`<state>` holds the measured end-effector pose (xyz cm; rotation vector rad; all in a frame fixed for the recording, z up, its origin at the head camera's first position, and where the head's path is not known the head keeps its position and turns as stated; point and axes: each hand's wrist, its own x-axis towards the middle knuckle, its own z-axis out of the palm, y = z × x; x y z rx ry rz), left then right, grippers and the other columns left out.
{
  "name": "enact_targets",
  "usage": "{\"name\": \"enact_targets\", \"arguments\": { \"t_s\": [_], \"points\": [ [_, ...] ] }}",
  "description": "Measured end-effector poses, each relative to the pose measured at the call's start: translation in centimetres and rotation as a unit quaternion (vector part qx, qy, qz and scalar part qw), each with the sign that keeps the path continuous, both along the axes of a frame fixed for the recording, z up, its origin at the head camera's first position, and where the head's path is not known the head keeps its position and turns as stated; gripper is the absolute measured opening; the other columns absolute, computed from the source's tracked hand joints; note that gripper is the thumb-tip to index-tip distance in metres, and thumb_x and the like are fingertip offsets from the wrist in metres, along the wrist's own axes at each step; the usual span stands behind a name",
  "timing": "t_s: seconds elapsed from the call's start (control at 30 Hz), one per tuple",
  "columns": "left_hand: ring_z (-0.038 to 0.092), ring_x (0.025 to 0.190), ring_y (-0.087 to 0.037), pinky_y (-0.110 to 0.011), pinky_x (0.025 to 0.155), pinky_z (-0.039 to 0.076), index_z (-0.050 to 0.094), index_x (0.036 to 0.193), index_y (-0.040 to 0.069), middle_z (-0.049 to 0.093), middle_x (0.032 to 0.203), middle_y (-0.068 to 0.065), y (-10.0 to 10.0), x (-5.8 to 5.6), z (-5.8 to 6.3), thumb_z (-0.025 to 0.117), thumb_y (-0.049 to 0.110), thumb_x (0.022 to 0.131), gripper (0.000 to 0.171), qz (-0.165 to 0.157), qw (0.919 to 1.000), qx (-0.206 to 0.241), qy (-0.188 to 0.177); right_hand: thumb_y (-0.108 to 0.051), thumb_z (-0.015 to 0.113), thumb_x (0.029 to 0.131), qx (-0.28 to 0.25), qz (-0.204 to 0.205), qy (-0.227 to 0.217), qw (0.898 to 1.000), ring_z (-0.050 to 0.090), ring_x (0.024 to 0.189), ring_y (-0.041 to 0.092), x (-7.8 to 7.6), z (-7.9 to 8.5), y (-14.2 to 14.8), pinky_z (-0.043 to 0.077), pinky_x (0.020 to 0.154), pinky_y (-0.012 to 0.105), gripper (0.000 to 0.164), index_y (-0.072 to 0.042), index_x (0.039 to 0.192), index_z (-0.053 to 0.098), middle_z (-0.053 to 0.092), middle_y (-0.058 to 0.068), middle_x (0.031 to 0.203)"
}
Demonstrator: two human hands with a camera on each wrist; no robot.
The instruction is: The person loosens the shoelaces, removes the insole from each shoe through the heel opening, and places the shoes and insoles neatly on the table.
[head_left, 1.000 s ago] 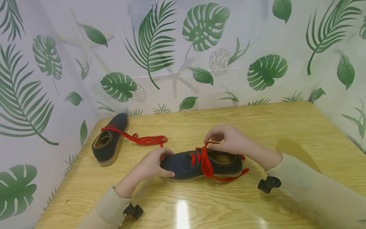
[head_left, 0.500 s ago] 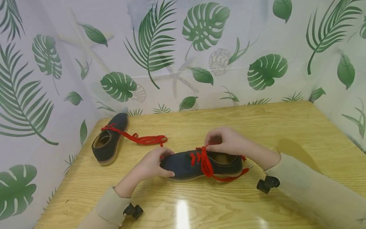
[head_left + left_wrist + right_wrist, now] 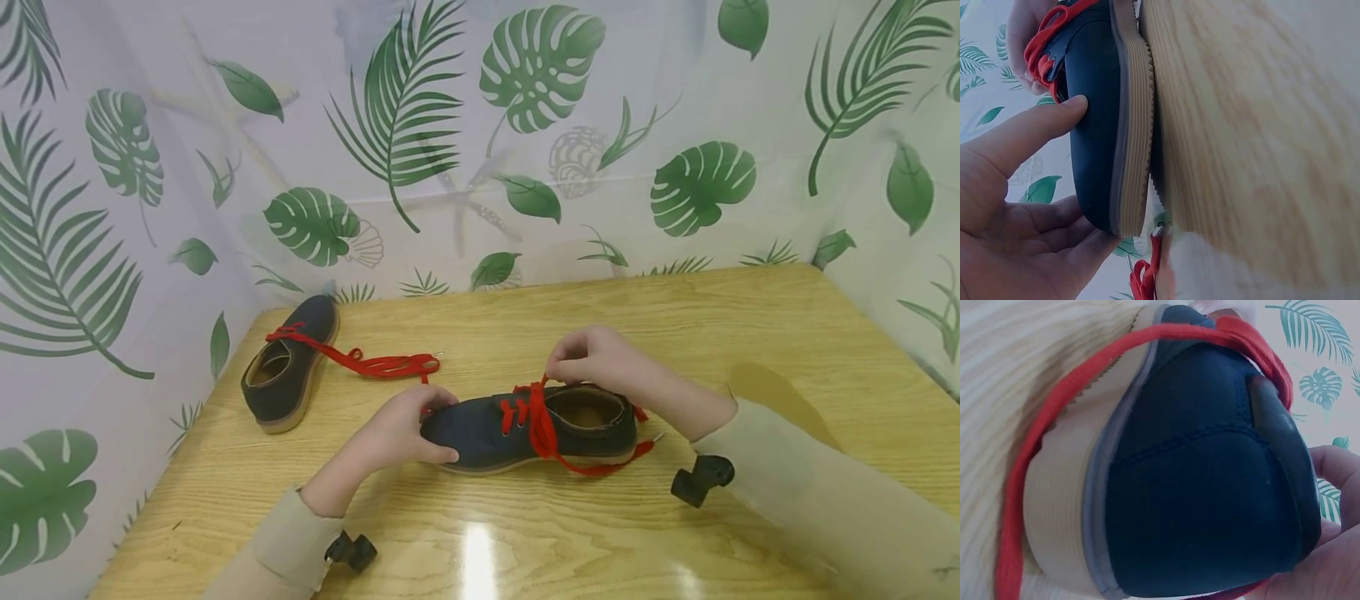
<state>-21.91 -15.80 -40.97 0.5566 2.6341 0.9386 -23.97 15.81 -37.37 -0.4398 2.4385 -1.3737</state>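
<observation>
A dark blue shoe [image 3: 476, 433] with a tan ridged sole [image 3: 1137, 125] lies on the table, toe to the left. My left hand [image 3: 402, 429] grips its toe, thumb on the near side and fingers round the front. Over the shoe's opening, my right hand [image 3: 597, 365] pinches a strand of the red shoelace [image 3: 542, 423] between thumb and fingertips, a short length rising from the tongue. The rest of the lace hangs down the near side and trails past the heel. In the right wrist view the heel [image 3: 1197, 512] covers most of the right fingers.
A matching dark shoe [image 3: 273, 408] stands at the table's back left, its red lace [image 3: 360, 364] stretched to the right in loops. Leaf-printed cloth [image 3: 450, 125] walls the wooden table [image 3: 570, 533] at the back and sides. A black wrist camera [image 3: 701, 481] sits on the right sleeve.
The right fingers have closed from a looser hold near a lace loop into a pinch, then risen slightly up and right, drawing the strand upward. The left hand and shoe stay put.
</observation>
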Motion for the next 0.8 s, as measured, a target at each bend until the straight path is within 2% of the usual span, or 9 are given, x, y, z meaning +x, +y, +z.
{"name": "enact_targets", "arguments": {
  "t_s": [0.23,0.37,0.57,0.8],
  "points": [
    [0.063,0.126,-0.032,-0.052,0.11,0.054,0.065,0.135,0.004,0.068,0.131,-0.012,0.1,0.2,0.3,0.093,0.011,0.08,0.062,-0.003,1.0,0.0,0.002,-0.016,0.064,0.099,-0.037,-0.03,-0.039,0.998,0.063,0.088,0.015,-0.5,-0.3,0.6,0.059,0.09,0.03,0.024,0.005,0.105,0.074,0.065,-0.003,0.085],
    [0.063,0.124,-0.033,-0.051,0.108,0.055,0.065,0.135,0.003,0.068,0.131,-0.013,0.1,0.3,0.4,0.094,0.011,0.08,0.062,-0.006,1.0,-0.001,0.002,-0.014,0.062,0.1,-0.056,-0.04,-0.052,0.996,0.062,0.085,0.014,-0.8,-0.6,1.3,0.059,0.088,0.029,0.021,0.004,0.103,0.073,0.064,-0.004,0.085],
    [0.063,0.124,-0.032,-0.05,0.108,0.055,0.065,0.135,0.004,0.068,0.131,-0.013,0.0,0.2,0.4,0.093,0.011,0.08,0.062,-0.005,1.0,-0.001,0.002,-0.014,0.062,0.099,-0.103,-0.074,-0.079,0.989,0.059,0.078,0.009,-1.4,-0.9,2.2,0.059,0.08,0.022,0.015,-0.006,0.093,0.073,0.061,-0.006,0.08],
    [0.063,0.125,-0.032,-0.05,0.109,0.055,0.065,0.135,0.005,0.068,0.132,-0.012,0.0,0.0,0.2,0.093,0.012,0.081,0.061,-0.01,0.9999,-0.002,0.003,-0.017,0.062,0.101,-0.127,-0.122,-0.101,0.979,0.062,0.078,0.007,-1.7,-0.8,3.7,0.06,0.08,0.019,0.021,0.001,0.109,0.07,0.066,-0.009,0.082]
  ]
}}
